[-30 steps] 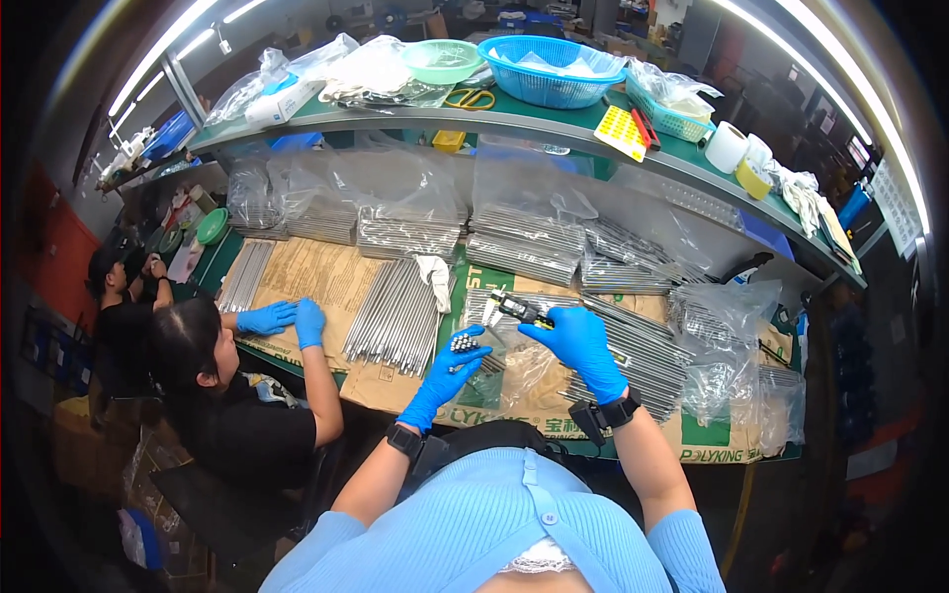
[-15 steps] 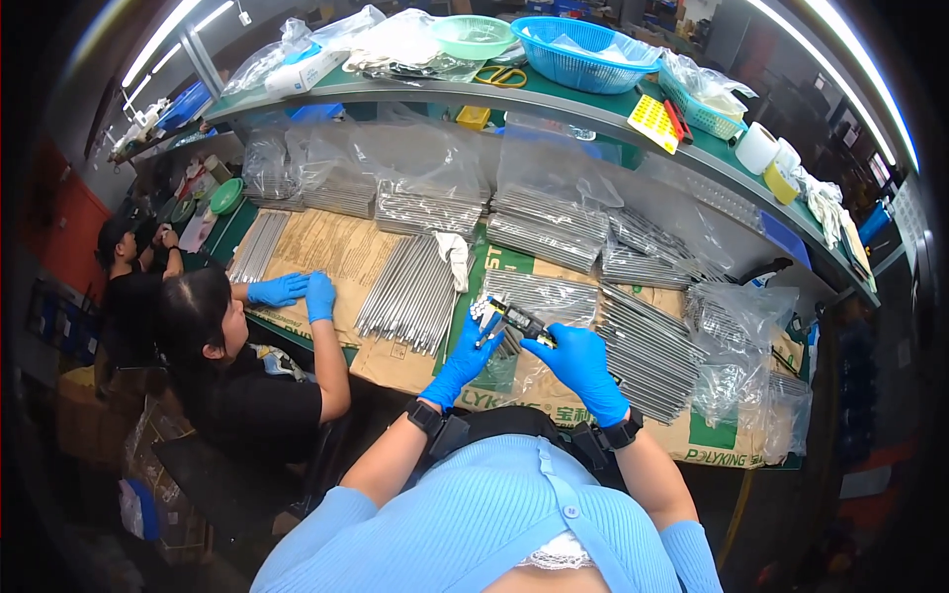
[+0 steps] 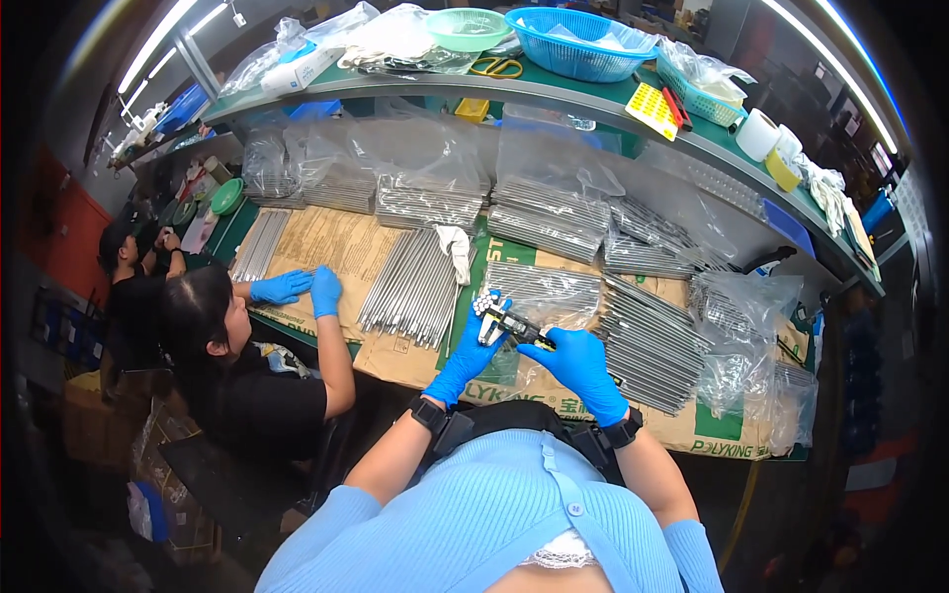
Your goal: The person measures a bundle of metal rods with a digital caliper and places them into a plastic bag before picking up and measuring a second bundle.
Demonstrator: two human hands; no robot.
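Left hand: the blue-gloved left hand (image 3: pixel 469 360) grasps a bundle of thin metal rods (image 3: pixel 483 303), their ends facing up.
Right hand: the gloved right hand (image 3: pixel 578 366) grips a dark caliper (image 3: pixel 521 328), its measuring end at the bundle; whether it touches a rod is too small to tell.
Just behind the hands: a layer of rods under clear plastic (image 3: pixel 547 287), partly blocked from view by the bundle and caliper.
Right of the hands: a slanted row of bare rods (image 3: pixel 654 346), then a crumpled clear bag (image 3: pixel 741 361) covering more metal pieces.
Left of the hands: another rod row (image 3: pixel 403 292), with a white cloth (image 3: pixel 455 254) lying over its far right end.
Underneath: brown printed paper (image 3: pixel 326 237) spread over the green surface (image 3: pixel 225 234).
Farther left: a co-worker's gloved hands (image 3: pixel 281 288) rest near that paper's edge.
Back: bagged rod stacks (image 3: pixel 549 223) line up below a shelf (image 3: pixel 583 99).
On the shelf: a blue basket (image 3: pixel 578 54), a pale green basin (image 3: pixel 467 30), scissors (image 3: pixel 496 67), a yellow sheet (image 3: pixel 651 109) and white rolls (image 3: pixel 757 135).
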